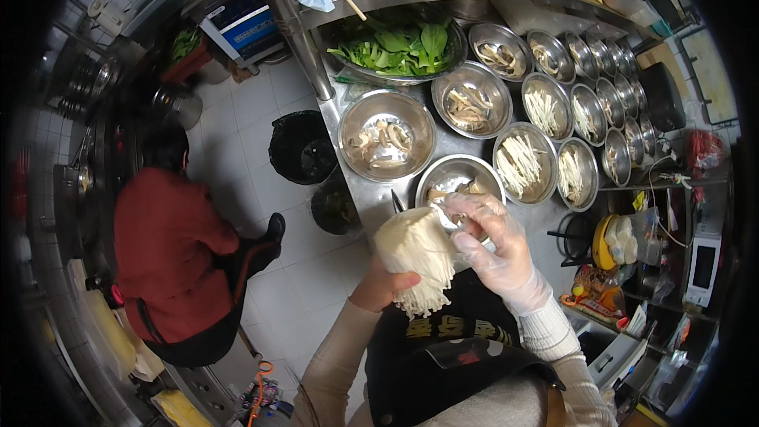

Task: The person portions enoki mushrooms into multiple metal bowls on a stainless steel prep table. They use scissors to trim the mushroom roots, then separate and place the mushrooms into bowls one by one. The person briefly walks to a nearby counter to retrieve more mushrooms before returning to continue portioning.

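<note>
My bare left hand (379, 289) grips a thick bundle of enoki mushrooms (413, 255), its caps hanging down towards my apron and its cut base facing up. My right hand (503, 252), in a clear plastic glove, is beside the bundle's base with thumb and fingers curved. Whether any strands lie between those fingertips is unclear. Behind both hands stands a steel bowl (459, 161) with sliced mushrooms, partly covered by my right hand. The dark tip of a tool (396, 201) shows just past the bundle; the rest is hidden.
Several steel bowls (386, 101) of sliced mushrooms or enoki (540, 114) line the steel counter (369, 197). A colander of leafy greens (409, 50) sits beneath a shelf (379, 3). Black-lined bins (303, 148) stand left of the counter. A person in red (172, 249) is bent over further left.
</note>
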Demonstrator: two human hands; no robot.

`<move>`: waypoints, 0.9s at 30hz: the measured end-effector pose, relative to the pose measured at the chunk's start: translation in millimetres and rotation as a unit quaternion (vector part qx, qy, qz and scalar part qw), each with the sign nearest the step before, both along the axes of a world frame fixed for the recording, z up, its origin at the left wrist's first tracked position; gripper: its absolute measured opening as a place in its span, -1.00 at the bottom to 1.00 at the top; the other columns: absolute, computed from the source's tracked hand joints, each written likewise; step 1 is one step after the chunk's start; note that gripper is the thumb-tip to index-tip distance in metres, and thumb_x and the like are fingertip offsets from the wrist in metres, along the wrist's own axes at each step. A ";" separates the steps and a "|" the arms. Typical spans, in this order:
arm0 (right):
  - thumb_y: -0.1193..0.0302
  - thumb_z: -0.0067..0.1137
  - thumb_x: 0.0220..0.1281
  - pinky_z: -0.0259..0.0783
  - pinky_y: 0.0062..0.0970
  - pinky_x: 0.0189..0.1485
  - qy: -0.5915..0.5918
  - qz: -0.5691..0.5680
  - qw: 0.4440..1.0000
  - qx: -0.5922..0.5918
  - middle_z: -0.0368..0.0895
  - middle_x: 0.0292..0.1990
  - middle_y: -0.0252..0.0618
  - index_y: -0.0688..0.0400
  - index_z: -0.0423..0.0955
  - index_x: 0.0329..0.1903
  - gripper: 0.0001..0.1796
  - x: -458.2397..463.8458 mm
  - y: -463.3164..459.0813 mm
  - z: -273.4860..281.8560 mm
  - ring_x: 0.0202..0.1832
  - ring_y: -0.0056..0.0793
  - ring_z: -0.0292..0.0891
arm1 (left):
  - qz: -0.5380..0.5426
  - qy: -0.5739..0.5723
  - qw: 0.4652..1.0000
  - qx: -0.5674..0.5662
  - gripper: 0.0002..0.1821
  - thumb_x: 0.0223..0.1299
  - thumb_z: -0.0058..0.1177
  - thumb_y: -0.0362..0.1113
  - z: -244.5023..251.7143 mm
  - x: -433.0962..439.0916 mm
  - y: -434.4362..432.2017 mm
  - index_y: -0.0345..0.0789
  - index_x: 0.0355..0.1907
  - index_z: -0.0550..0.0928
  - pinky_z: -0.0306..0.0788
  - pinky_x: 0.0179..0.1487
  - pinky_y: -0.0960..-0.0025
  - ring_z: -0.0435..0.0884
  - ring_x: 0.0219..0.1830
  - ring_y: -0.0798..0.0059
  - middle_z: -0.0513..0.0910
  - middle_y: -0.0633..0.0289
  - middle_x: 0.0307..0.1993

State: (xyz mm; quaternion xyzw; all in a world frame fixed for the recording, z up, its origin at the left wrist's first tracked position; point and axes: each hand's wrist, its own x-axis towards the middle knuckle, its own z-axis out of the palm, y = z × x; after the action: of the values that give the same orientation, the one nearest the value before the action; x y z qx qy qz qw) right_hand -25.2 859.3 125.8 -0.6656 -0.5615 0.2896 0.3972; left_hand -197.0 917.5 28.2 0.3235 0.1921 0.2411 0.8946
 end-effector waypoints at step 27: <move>0.21 0.35 0.01 0.46 -0.44 -0.17 0.036 0.118 0.979 -0.161 0.59 -0.21 0.05 0.34 0.40 0.10 -0.35 65.7 -28.4 -67.6 -0.26 -0.31 0.56 | 0.073 0.101 0.990 -0.065 -0.23 -0.12 0.23 -0.27 -35.3 55.4 -19.6 -0.41 0.22 0.27 0.43 0.11 0.30 0.52 0.04 0.29 0.49 0.09 0.02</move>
State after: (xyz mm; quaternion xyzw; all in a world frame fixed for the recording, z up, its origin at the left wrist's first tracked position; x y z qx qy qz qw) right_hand 40.5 831.0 58.2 -0.6388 -0.5680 0.4445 0.2678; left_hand -141.5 898.0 -7.1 0.2729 0.3200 0.2586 0.8696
